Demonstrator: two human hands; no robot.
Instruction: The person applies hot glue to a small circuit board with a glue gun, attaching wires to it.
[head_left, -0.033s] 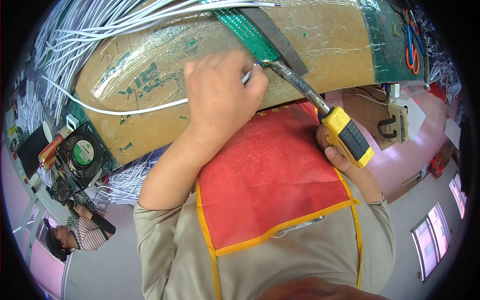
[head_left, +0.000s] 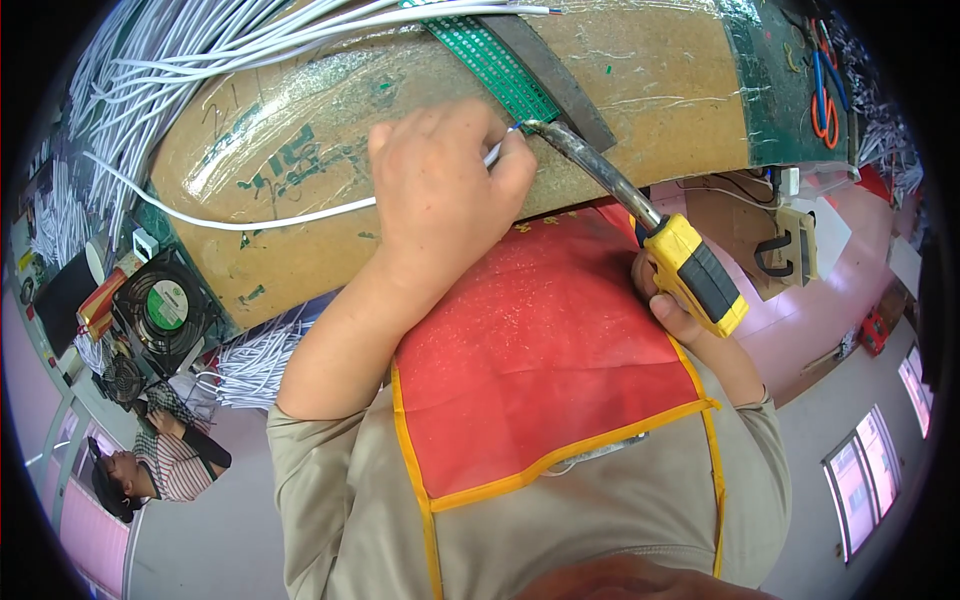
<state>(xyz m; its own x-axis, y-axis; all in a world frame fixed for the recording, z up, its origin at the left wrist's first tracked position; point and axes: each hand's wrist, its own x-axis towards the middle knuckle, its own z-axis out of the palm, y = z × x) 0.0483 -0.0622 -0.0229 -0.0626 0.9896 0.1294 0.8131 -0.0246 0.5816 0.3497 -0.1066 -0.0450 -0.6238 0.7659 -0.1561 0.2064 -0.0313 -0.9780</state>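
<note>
My left hand [head_left: 440, 175] pinches a white cable [head_left: 300, 219] close to its end, where a thin blue wire [head_left: 516, 126] sticks out past the fingertips. From that hand the cable curves away to the left across the bench. The fingers of my right hand [head_left: 665, 295] are wrapped round the yellow and black handle of a soldering iron [head_left: 690, 270]. Its metal barrel slants up to the left, and the tip meets the wire end by the near corner of a green circuit board panel [head_left: 495, 65]. A grey metal strip [head_left: 560, 85] lies along the panel's right side.
Many white cables [head_left: 190, 60] are heaped at the bench's far left. A black fan [head_left: 165, 308] stands at its left edge. Pliers with orange and blue handles [head_left: 822, 95] lie far right. Another person [head_left: 165, 455] sits at the left; a cardboard box [head_left: 725, 225] is below right.
</note>
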